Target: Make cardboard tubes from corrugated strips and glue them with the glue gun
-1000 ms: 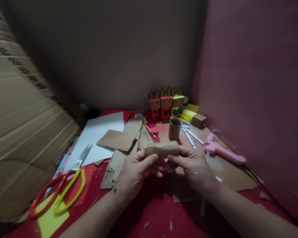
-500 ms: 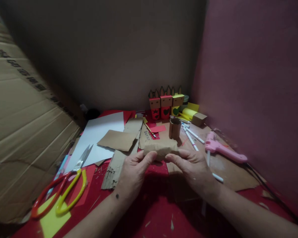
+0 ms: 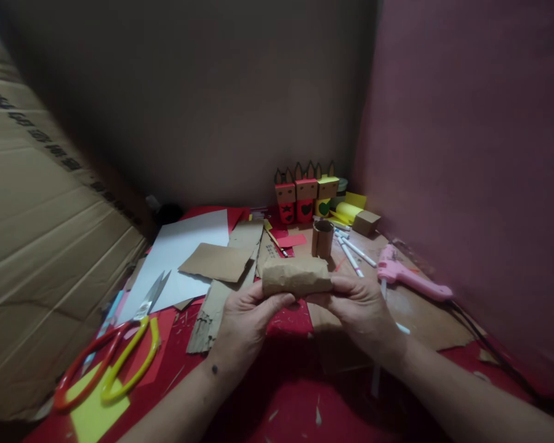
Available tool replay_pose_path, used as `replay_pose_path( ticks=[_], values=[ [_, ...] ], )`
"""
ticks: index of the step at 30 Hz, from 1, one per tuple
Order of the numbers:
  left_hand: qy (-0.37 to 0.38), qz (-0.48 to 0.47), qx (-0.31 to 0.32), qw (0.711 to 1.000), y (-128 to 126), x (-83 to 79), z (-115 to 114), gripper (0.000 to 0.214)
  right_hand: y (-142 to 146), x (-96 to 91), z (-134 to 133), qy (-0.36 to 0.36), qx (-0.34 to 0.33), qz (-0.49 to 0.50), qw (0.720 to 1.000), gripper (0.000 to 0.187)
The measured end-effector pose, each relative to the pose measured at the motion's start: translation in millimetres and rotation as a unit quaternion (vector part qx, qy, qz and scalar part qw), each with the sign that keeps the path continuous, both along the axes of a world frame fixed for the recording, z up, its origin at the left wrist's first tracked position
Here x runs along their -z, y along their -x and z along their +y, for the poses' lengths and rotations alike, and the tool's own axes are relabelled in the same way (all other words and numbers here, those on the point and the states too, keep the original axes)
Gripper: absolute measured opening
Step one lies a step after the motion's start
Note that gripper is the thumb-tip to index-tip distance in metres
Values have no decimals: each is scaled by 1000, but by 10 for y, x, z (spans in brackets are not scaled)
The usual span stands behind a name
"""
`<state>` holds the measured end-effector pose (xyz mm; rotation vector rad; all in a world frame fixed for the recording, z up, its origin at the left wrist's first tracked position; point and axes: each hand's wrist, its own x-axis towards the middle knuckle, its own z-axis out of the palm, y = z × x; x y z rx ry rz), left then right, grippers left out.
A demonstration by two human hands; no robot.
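Both hands hold a rolled piece of brown cardboard [image 3: 296,275] lying sideways above the red table [image 3: 295,394]. My left hand [image 3: 245,323] grips its left end with thumb on top and fingers curled beneath. My right hand [image 3: 361,311] grips the right end the same way. Just behind the roll stands a small upright cardboard tube [image 3: 323,238].
Orange and yellow scissors [image 3: 115,351] lie at the left on a yellow sheet. White paper [image 3: 184,246] and cardboard scraps [image 3: 216,261] lie behind. Three painted box figures [image 3: 306,198] stand at the back. Markers [image 3: 353,252] and a pink glue gun [image 3: 409,277] lie right. A large cardboard sheet [image 3: 37,246] leans left.
The roll has been turned in my fingers and now looks thicker, held slightly higher. Both hands stay in nearly the same place.
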<state>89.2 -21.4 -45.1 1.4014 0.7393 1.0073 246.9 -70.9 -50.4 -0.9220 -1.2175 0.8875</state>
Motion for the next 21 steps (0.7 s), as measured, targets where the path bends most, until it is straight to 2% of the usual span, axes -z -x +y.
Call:
replay_pose_path(
  ticks=[3,7,13,15,18,21],
  values=[
    [25,-16,12,999,-16,37,-4,9,-7,22,-6,-16,2,10,1000,17],
    [13,-10,10,1000,-22,68,35,14,-15,4,24,-7,15,34,999,14],
    [16,-16,-49,999,-12,2,18,8,3,-42,35,73,7,54,996,18],
    [31,-9,-48,998,-15,-37,-10,4,17,-54,26,87,2,78,993,19],
    [49,-24,-13,998,-26,-60,-26,8,27,-64,20,71,-19,97,993,18],
    [52,-45,8,998,-39,-25,-5,12,18,-46,17,21,-12,52,998,17]
  ],
)
